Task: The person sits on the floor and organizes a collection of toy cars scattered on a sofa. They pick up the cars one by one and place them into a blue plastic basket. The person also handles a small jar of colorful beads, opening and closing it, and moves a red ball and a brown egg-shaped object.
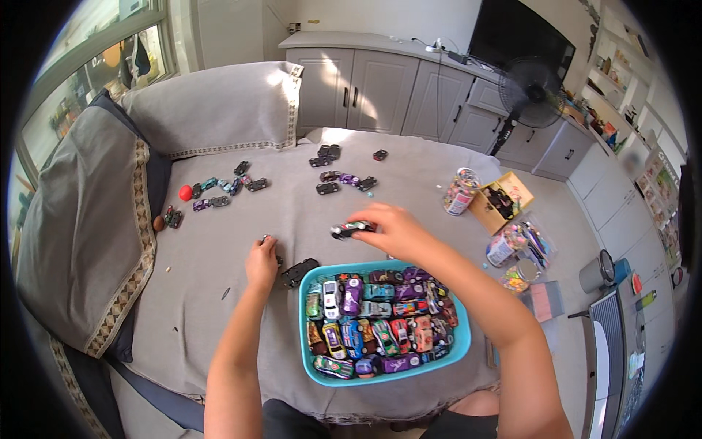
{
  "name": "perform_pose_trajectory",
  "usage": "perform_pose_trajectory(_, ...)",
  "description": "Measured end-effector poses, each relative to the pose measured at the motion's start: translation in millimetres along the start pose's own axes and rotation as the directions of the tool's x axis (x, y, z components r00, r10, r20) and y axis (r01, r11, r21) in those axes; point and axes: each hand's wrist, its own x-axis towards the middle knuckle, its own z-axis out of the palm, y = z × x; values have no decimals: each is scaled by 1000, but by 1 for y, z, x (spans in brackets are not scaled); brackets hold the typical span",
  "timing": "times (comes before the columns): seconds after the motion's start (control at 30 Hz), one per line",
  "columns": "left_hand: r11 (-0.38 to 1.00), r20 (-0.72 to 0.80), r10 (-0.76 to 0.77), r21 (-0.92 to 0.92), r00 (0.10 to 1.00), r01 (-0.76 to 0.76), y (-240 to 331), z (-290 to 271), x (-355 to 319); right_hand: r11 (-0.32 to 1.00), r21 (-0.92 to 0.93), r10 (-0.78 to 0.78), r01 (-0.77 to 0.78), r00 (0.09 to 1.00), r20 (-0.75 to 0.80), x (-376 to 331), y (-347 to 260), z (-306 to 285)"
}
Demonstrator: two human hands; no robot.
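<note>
My right hand (395, 230) grips a dark toy car (349, 230) with white and green on it, held above the grey cloth beyond the basket. Closed fingers of my left hand (261, 263) hold another toy car (267, 238), mostly hidden, with only small dark parts showing past the fingers. A larger black toy car (299, 273) lies between my left hand and the turquoise basket (305, 340). Toy cars in many colours, such as a white one (331, 300) and a purple one (352, 296), fill the basket in packed rows.
Several toy cars (327, 188) lie scattered farther back on the cloth, near a red ball (185, 192). On the right stand a jar of colourful beads (461, 192), a yellow box (486, 212) and a clear container (537, 241). A fan (531, 91) stands behind.
</note>
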Motion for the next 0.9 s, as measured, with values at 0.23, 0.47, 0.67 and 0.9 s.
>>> perform_pose_trajectory(0.23, 720, 76, -264, -648, 962, 249, 7, -13, -27, 967, 158, 232, -199, 945, -231, -153, -7, -38)
perform_pose_trajectory(0.47, 597, 36, -198, -788, 980, 150, 62, -107, -65, 960, 135, 274, -244, 916, -293, -183, -30, -12)
perform_pose_trajectory(0.67, 713, 116, 30, -699, 993, 60, 145, -147, -101, 992, -1, 120, -130, 920, -374, -193, -48, -2)
perform_pose_trajectory(0.9, 824, 193, 200, -564, 961, -58, 198, -154, -131, 999, -28, 26, -38, 938, -347, -208, -51, 6)
